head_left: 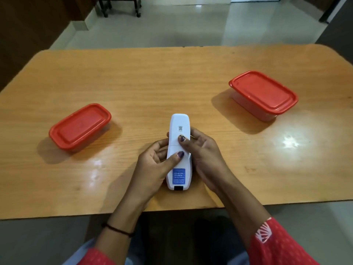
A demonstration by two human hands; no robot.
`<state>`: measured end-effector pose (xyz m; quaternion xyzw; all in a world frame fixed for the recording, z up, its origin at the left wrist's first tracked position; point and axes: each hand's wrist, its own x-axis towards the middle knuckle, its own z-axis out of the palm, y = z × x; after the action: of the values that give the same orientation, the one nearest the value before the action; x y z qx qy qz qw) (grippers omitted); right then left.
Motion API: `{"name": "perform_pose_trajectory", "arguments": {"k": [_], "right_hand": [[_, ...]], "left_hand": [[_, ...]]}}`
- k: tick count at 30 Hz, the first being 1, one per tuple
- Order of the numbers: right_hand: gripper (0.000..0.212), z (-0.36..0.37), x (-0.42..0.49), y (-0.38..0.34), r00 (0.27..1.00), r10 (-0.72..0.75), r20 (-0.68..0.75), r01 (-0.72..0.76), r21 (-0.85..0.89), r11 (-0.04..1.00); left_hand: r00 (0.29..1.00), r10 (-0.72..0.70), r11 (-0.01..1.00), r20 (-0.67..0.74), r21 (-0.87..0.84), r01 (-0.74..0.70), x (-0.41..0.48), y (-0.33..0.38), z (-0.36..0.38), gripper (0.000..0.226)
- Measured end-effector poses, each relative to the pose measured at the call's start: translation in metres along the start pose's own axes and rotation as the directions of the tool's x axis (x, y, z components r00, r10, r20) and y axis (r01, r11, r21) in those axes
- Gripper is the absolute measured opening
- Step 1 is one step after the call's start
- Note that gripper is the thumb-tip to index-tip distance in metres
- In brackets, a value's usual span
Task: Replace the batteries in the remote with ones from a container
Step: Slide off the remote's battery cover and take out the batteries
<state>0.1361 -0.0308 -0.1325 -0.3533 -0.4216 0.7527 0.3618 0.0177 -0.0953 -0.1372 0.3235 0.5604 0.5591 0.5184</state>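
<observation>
A white remote (179,123) is held face down just above the wooden table (172,83), its back toward me with a blue label near my end. My left hand (152,165) grips its left side, thumb pressed on the back cover. My right hand (204,152) holds the right side, thumb resting on the back just above the cover's seam. The cover looks closed. Two plastic containers with shut red lids stand on the table: one (80,126) to the left, one (263,94) at the far right. Their contents are hidden.
The table's near edge (114,213) runs just past my wrists. Beyond the far edge lies a pale tiled floor (181,25) with dark furniture legs (120,6) at the back.
</observation>
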Motion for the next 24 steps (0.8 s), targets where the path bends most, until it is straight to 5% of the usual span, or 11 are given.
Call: {"name": "perform_pose_trajectory", "arguments": {"k": [17,24], "right_hand": [[0.022,0.009,-0.004,0.004,0.974,-0.059,-0.218,0.057,-0.017,0.998],[0.034,-0.003,-0.004,-0.007,0.994,0.085,0.07,-0.089,0.056,0.995]], "left_hand": [[0.994,0.089,0.992,-0.057,0.1,-0.083,-0.004,-0.01,0.022,0.043],[0.996,0.073,0.997,-0.059,0.019,-0.072,0.001,-0.006,0.011,0.048]]}}
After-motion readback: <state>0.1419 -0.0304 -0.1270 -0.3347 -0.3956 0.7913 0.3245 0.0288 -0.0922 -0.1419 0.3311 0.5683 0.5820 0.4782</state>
